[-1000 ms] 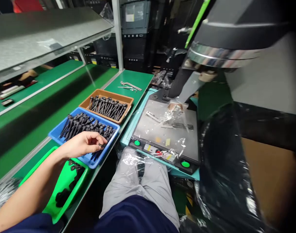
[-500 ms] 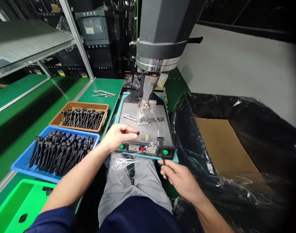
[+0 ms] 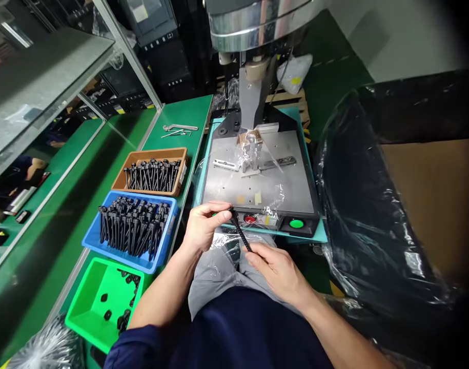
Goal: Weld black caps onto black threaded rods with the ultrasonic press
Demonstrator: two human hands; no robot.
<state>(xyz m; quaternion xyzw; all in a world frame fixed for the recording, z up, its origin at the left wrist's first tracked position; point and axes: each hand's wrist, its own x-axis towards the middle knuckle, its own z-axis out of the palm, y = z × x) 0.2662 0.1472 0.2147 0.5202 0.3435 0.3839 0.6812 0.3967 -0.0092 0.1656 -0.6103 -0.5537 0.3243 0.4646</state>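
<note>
Between the thumb and fingers of my left hand (image 3: 207,225) is a small black piece, mostly hidden, at the top end of a thin black rod (image 3: 241,233) with a wider head. My right hand (image 3: 278,269) pinches the rod's lower end, and the rod slants down toward it over my lap. Whether piece and rod are joined, I cannot tell. Just beyond my hands is the metal plate (image 3: 230,197) of a press, with a clear plastic-wrapped fixture (image 3: 251,148) under the press's horn (image 3: 251,97).
On the left bench stand a brown tray (image 3: 117,179) and a blue tray (image 3: 90,238) of similar black rods, plus a green bin (image 3: 88,302) with small black pieces. A wrench (image 3: 182,127) lies behind. Green buttons (image 3: 296,224) edge the press; a black-lined box (image 3: 345,205) stands right.
My hands have come together: the right hand has raised the rod so its head meets my left fingertips. The view has tilted down and toward the left, showing more of the green bin.
</note>
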